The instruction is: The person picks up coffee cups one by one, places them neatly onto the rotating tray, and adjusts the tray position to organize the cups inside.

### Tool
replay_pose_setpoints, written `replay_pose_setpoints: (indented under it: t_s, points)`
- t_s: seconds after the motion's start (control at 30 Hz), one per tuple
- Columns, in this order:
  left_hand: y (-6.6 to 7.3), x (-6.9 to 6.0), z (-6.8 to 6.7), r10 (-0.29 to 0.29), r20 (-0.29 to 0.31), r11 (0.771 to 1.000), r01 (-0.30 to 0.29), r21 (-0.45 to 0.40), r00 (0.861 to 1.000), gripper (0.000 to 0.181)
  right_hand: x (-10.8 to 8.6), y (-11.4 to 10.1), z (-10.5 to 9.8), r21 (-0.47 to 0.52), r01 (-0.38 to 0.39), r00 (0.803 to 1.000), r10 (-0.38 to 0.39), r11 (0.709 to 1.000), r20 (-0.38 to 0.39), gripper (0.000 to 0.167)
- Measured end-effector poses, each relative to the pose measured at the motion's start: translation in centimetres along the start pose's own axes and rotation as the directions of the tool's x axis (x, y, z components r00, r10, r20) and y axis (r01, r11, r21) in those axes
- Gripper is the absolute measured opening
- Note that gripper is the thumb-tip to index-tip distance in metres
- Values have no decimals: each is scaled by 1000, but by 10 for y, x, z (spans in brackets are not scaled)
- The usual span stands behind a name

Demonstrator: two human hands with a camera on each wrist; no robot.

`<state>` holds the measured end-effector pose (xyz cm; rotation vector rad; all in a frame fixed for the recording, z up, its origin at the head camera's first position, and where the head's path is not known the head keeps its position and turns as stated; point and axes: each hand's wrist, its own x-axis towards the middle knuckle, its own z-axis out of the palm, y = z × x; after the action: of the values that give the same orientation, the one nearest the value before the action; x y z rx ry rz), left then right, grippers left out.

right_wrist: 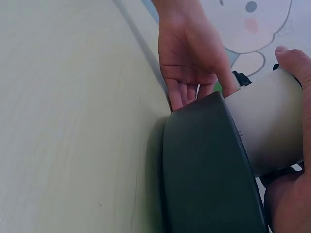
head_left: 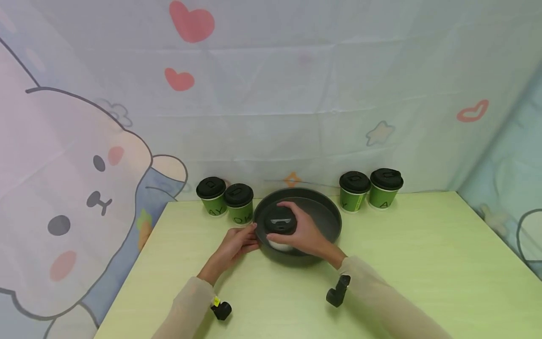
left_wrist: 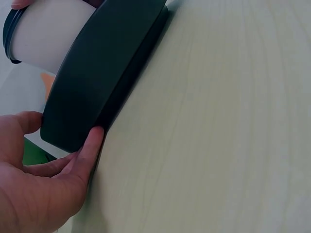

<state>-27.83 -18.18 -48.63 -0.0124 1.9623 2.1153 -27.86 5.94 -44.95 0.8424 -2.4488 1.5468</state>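
Observation:
A dark round pan (head_left: 317, 214) lies on the table, its wall filling much of the left wrist view (left_wrist: 102, 73) and right wrist view (right_wrist: 209, 165). My left hand (head_left: 237, 246) (left_wrist: 43, 184) holds the pan's left side, thumb at the rim and fingertips low on the wall. Over the left part of the pan, my right hand (head_left: 308, 235) (right_wrist: 291, 194) grips a white cup (right_wrist: 269, 124) by its sides. That cup's black lid (head_left: 280, 220) faces the head camera. Whether the cup's base touches the pan is hidden.
Behind the pan's left side stand two green cups with black lids (head_left: 212, 200) (head_left: 240, 207). Two similar cups (head_left: 353, 193) (head_left: 384, 190) stand at the back right, near the table's far edge. A patterned cloth (head_left: 275, 94) hangs behind the table.

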Motion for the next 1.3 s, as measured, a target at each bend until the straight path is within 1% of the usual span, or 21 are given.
replay_pose_setpoints:
  t_s: [0.23,0.33,0.4,0.43,0.5,0.57,0.63,0.67,0.7,0.77,0.8,0.87,0.9,0.97,1.03,1.07,1.13,1.2,1.23,1.27,1.3]
  points:
    - [0,-1,0,7,12,1000,-7,10,1000,51,0,0,4,-4,-5,1000,5,1000,2,85]
    - [0,-1,0,4,6,1000,-4,11,1000,50,-1,1,2,-11,-5,1000,5,1000,17,91]
    - [0,0,0,2,-1,1000,-2,2,1000,48,-2,3,-2,4,11,1000,-11,1000,16,91]
    - [-1,0,0,1,-5,1000,-1,-3,1000,47,-2,3,-4,22,25,1000,-25,999,8,88]
    - [-2,0,0,6,-10,1000,-6,-9,1000,47,-1,5,-12,63,63,998,-61,996,-24,79]
    - [-2,0,0,7,-12,1000,-7,-16,1000,47,-1,8,-23,80,98,991,-90,992,-97,63]
    - [-2,0,0,8,-12,1000,-9,-15,1000,47,-3,12,-36,50,102,977,-91,994,-191,46]
    - [-2,0,1,9,-11,1000,-9,-13,1000,47,-5,14,-43,22,87,967,-79,996,-243,39]
    - [-2,1,1,5,-11,1000,-6,-13,1000,47,-7,17,-50,-17,48,953,-51,999,-299,34]
    - [-2,1,1,1,-11,1000,-2,-10,1000,47,-13,25,-64,-81,-56,921,20,995,-390,30]
    - [-2,1,1,1,-11,1000,-1,-7,1000,48,-17,29,-70,-100,-121,905,68,988,-419,29]
    - [-1,1,0,3,-16,1000,-4,-2,1000,48,-23,38,-80,-108,-256,873,182,961,-453,32]
    - [-1,2,-1,5,-17,1000,-5,-1,1000,48,-26,41,-84,-106,-322,858,243,941,-452,34]
    - [-1,2,-2,8,-17,1000,-8,2,1000,48,-33,49,-92,-96,-424,838,350,901,-420,39]
    - [-1,2,-2,10,-16,1000,-10,-1,1000,48,-38,55,-97,-63,-501,819,449,863,-357,44]
    - [-1,2,-2,9,-14,1000,-9,-2,1000,49,-39,58,-99,-33,-527,812,492,849,-313,46]
    - [-1,2,-2,10,-15,1000,-10,-5,1000,49,-41,64,-101,70,-551,807,552,832,-207,49]
    - [-2,2,-1,8,-23,1000,-9,-10,1000,48,-42,71,-102,200,-560,805,585,804,-96,50]
    - [-2,2,0,8,-25,1000,-8,-12,1000,48,-42,74,-102,262,-556,809,586,789,-44,51]
    - [-2,2,0,8,-27,1000,-9,-10,1000,49,-42,76,-102,329,-550,812,583,767,-2,51]
    - [-2,2,0,7,-28,1000,-8,-13,1000,49,-42,77,-102,378,-541,819,572,751,35,50]
